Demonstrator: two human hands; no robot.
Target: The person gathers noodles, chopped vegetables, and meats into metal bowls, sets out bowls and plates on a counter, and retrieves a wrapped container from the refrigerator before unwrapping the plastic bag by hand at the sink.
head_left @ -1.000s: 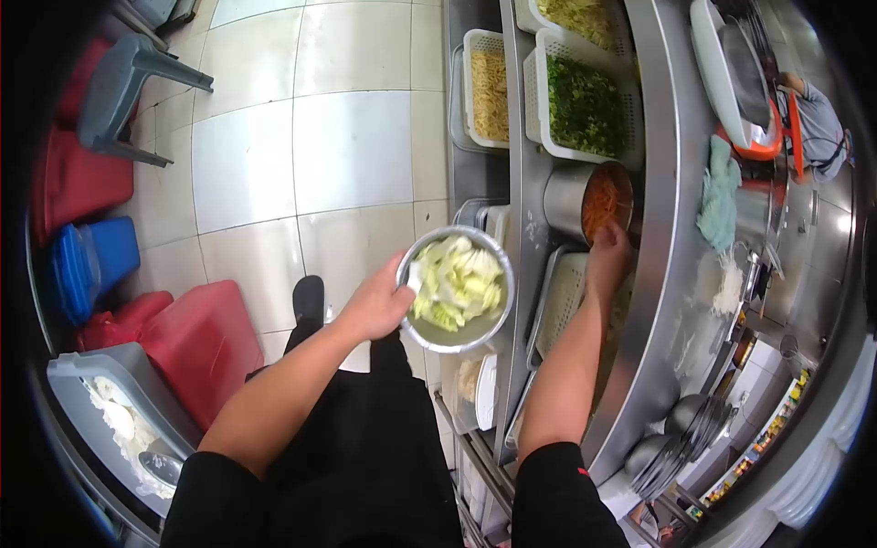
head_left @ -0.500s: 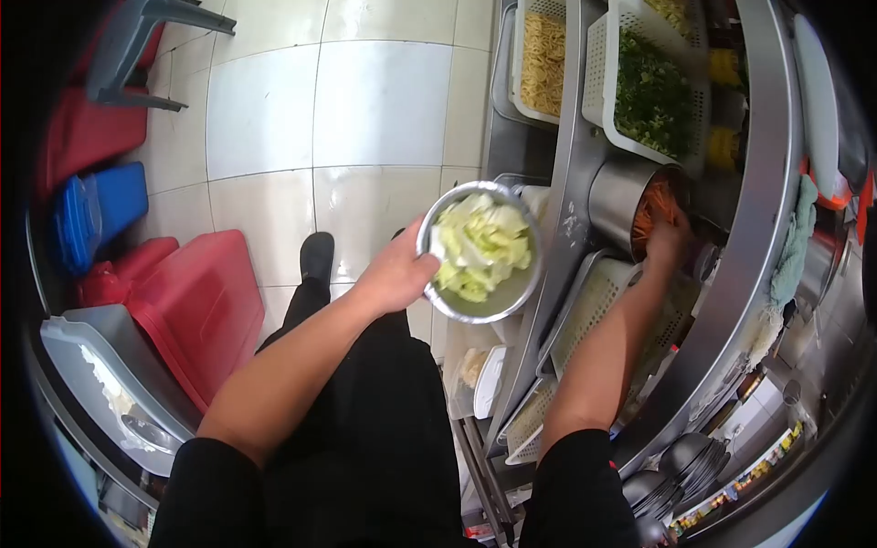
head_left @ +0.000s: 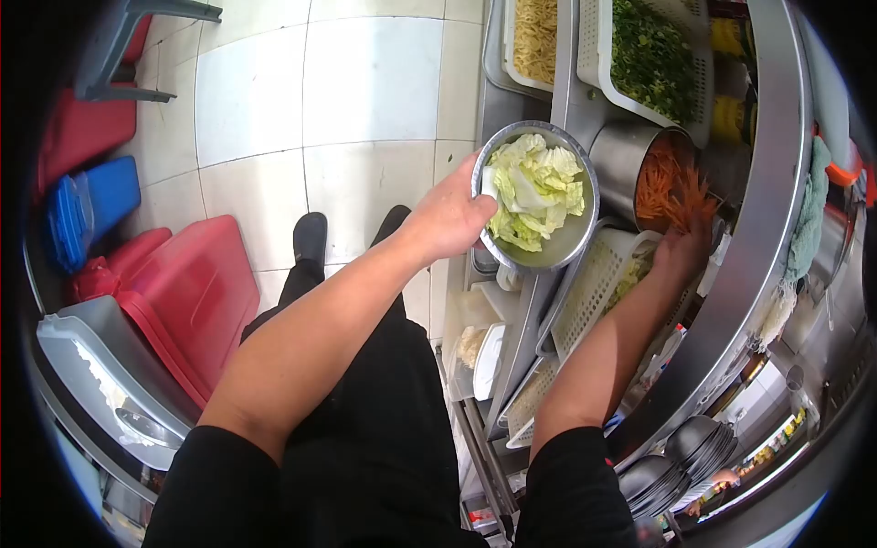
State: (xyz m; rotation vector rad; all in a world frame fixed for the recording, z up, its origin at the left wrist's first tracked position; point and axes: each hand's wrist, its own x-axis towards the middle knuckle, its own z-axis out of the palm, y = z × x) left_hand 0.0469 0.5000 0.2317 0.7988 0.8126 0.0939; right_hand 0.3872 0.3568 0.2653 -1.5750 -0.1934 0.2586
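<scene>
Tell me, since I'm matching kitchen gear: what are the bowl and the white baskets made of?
The bowl in the left hand looks like stainless steel: silvery, thin-rimmed, with a soft shine. The white baskets look like moulded plastic: matte, with a regular slotted grid. Neither can be told for certain.

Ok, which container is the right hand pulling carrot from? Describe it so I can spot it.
Follow the long steel counter to the white basket of chopped greens. Just below it stands a round steel pot, where the right hand lifts shredded carrot. It is the only round metal container among white baskets.
</scene>
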